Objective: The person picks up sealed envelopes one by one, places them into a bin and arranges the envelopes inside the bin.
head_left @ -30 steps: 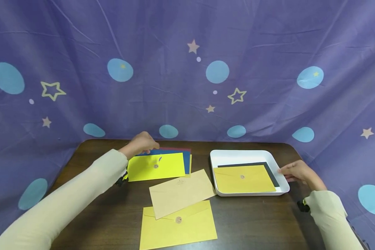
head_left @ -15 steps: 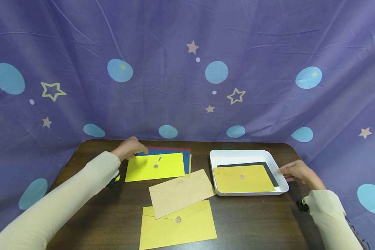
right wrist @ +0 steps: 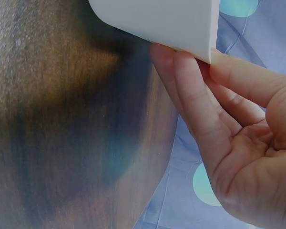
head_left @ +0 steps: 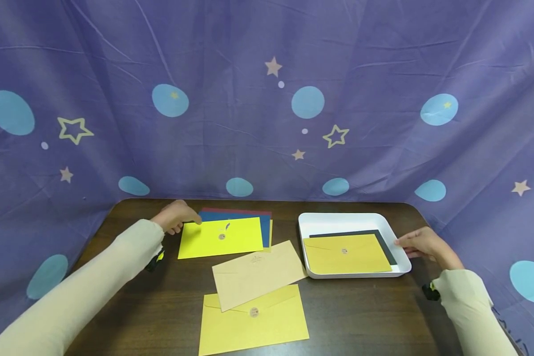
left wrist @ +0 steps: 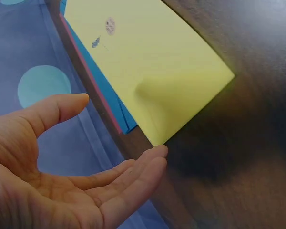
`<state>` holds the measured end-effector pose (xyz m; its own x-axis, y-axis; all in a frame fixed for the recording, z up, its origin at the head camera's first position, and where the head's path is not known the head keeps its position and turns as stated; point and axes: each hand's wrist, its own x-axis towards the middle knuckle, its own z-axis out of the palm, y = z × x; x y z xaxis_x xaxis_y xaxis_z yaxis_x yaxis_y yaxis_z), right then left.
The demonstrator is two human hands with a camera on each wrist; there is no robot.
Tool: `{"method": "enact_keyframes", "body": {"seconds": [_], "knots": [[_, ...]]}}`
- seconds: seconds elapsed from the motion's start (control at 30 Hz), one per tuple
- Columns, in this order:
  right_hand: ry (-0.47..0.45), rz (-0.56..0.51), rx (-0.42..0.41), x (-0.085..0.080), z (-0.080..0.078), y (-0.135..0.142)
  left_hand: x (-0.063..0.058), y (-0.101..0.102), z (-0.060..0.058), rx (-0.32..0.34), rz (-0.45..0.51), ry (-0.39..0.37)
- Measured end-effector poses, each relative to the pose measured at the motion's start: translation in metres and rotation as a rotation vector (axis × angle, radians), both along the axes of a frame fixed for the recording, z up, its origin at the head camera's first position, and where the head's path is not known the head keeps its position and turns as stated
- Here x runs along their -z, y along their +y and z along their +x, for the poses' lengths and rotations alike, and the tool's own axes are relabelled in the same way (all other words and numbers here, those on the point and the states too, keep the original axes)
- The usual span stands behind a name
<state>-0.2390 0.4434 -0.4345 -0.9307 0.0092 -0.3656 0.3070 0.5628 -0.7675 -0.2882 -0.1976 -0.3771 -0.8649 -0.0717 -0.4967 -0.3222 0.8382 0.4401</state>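
At the upper left corner of the bright yellow envelope point(head_left: 236, 237), my left hand point(head_left: 176, 216) has thumb and fingers spread apart. In the left wrist view its fingertips point(left wrist: 157, 152) are at the corner, the thumb away from the paper; whether they touch it I cannot tell. Beneath that envelope lie a blue envelope point(head_left: 265, 227) and a dark red one point(head_left: 236, 210). My right hand point(head_left: 422, 244) pinches the right wall of the white tray point(head_left: 342, 220), thumb at the rim and fingers under it. The tray holds a golden yellow envelope point(head_left: 351, 254) over a black one point(head_left: 384, 244).
In the middle of the table point(head_left: 360, 316), a beige envelope point(head_left: 258, 277) touches or nearly touches the tray's left side. It overlaps a larger yellow envelope point(head_left: 267, 326) near the front edge. A purple curtain point(head_left: 249, 123) hangs behind the table.
My left hand has moved left and slightly down along the yellow envelope's top edge, toward its corner, uncovering more of the blue and red envelopes. The right hand and tray have barely moved.
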Motion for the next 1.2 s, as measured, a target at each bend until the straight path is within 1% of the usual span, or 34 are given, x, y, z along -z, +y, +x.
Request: {"method": "enact_keyframes", "body": {"seconds": [0.3,0.43,0.53,0.63,0.8,0.9,1.0,1.13,1.2], "knots": [[0.003,0.000,-0.004,-0.001,0.000,-0.001,0.007,-0.003,0.003,-0.008,0.041,-0.033],[-0.002,-0.004,-0.002,-0.002,0.000,-0.001,0.012,-0.004,0.002,-0.022,0.067,-0.052],[-0.005,-0.004,0.002,-0.002,0.000,-0.001,0.016,-0.003,0.000,-0.037,0.067,-0.058],[-0.004,-0.001,0.000,-0.001,0.000,0.000,0.020,-0.002,-0.001,-0.047,0.055,-0.057],[-0.005,0.009,0.007,-0.002,0.000,-0.001,0.024,-0.001,-0.002,-0.023,0.020,-0.044],[-0.006,0.015,0.010,-0.001,0.000,-0.001,0.024,0.000,0.000,-0.017,0.007,-0.032],[-0.005,0.018,0.012,-0.001,-0.001,-0.001,0.023,0.002,0.002,-0.026,-0.006,-0.016],[-0.001,0.013,0.010,-0.001,0.000,-0.001,0.020,0.006,0.006,-0.027,-0.050,0.011],[-0.001,0.010,0.009,-0.001,0.000,0.000,0.020,0.008,0.007,-0.015,-0.072,0.023]]}}
